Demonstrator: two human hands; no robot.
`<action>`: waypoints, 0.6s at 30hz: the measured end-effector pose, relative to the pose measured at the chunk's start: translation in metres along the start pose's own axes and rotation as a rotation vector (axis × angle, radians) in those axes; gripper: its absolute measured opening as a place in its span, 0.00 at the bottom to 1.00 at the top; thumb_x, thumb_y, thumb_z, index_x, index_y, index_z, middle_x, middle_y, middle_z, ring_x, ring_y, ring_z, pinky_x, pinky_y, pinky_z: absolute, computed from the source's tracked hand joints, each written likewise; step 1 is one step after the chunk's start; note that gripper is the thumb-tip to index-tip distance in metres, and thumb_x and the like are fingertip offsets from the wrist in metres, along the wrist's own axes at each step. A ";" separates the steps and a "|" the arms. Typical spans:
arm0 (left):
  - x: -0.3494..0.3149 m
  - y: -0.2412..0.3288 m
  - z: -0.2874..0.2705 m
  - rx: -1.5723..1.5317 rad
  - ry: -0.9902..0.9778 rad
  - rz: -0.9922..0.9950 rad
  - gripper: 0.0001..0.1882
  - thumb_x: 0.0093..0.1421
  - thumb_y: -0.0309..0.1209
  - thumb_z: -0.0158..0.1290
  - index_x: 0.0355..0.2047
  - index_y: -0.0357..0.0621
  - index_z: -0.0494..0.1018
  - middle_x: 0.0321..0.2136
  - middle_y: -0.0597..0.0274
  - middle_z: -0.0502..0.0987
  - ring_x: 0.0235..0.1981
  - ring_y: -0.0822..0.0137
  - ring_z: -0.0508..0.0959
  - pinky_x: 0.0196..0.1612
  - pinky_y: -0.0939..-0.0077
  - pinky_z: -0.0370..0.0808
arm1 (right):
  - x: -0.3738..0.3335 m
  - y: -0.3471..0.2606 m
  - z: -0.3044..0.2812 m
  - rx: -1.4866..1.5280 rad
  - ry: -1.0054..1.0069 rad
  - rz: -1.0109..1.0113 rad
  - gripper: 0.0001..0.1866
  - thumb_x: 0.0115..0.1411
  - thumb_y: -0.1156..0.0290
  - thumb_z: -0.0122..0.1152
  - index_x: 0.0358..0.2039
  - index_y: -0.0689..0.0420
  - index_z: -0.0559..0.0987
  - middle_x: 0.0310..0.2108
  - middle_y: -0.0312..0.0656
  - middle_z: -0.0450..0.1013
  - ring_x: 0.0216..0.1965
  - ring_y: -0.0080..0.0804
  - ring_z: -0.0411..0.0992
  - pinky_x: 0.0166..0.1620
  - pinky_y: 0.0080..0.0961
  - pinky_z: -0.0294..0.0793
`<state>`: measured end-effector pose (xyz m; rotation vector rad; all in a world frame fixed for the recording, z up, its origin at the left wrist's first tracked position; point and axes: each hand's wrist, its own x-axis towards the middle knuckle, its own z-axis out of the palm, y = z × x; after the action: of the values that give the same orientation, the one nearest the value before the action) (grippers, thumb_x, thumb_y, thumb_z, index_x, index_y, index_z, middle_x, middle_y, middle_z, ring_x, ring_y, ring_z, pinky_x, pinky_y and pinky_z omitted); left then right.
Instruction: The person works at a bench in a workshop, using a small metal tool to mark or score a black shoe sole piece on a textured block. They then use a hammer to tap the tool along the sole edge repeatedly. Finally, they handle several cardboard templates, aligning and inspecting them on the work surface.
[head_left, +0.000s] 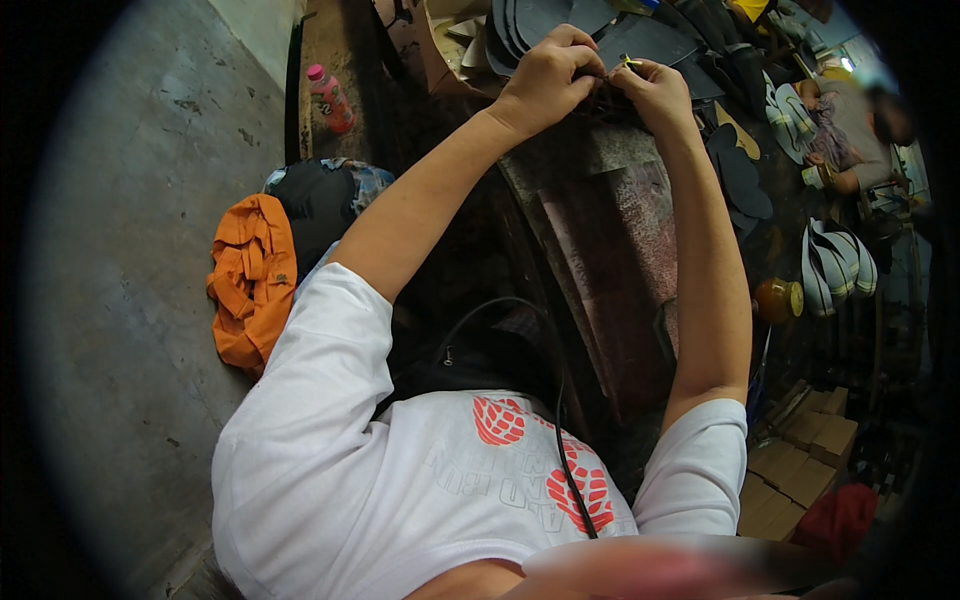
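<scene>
Above the far end of the work surface [610, 250], we see a small yellow piece [629, 62] at the right hand's [657, 92] tips, pinched together on it. Our left hand [553, 82] curls just beside; we cannot tell whether it grips anything. Our white shirt [330, 430] bears pale lettering among red prints; the pink-capped bottle [332, 100] wears a printed label.

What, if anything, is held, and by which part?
The right hand apparently pinches a small yellowish thing, held part unclear; whether the left hand holds anything, likewise unclear.
</scene>
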<state>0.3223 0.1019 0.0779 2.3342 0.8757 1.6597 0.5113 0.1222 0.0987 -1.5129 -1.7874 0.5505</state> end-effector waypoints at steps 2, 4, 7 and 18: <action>-0.001 -0.002 0.000 -0.044 -0.024 -0.074 0.07 0.52 0.25 0.62 0.33 0.42 0.79 0.42 0.60 0.76 0.47 0.60 0.77 0.48 0.70 0.76 | 0.001 0.000 0.000 -0.011 -0.003 -0.007 0.23 0.50 0.49 0.61 0.39 0.52 0.86 0.26 0.40 0.81 0.30 0.31 0.80 0.39 0.29 0.75; -0.003 -0.006 -0.001 -0.056 -0.036 -0.090 0.07 0.53 0.27 0.62 0.33 0.42 0.79 0.43 0.60 0.75 0.47 0.61 0.77 0.49 0.71 0.75 | 0.001 -0.002 0.001 -0.023 -0.017 0.002 0.23 0.50 0.49 0.61 0.38 0.52 0.86 0.25 0.40 0.80 0.30 0.31 0.79 0.38 0.30 0.75; -0.005 -0.012 -0.003 -0.103 -0.029 -0.062 0.06 0.55 0.28 0.61 0.33 0.42 0.78 0.43 0.60 0.75 0.47 0.63 0.76 0.51 0.73 0.73 | -0.003 -0.007 0.003 -0.048 0.044 -0.002 0.22 0.50 0.50 0.61 0.37 0.52 0.86 0.24 0.40 0.80 0.29 0.32 0.79 0.38 0.31 0.75; 0.002 -0.016 -0.008 -0.224 -0.055 -0.079 0.12 0.59 0.31 0.59 0.40 0.37 0.74 0.45 0.53 0.72 0.48 0.62 0.76 0.52 0.71 0.73 | 0.000 -0.001 0.004 0.034 0.060 -0.010 0.20 0.51 0.51 0.61 0.36 0.51 0.86 0.23 0.38 0.79 0.27 0.29 0.78 0.37 0.29 0.74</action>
<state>0.3091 0.1149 0.0758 2.1567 0.7206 1.5658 0.5076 0.1220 0.0971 -1.4811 -1.7311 0.5228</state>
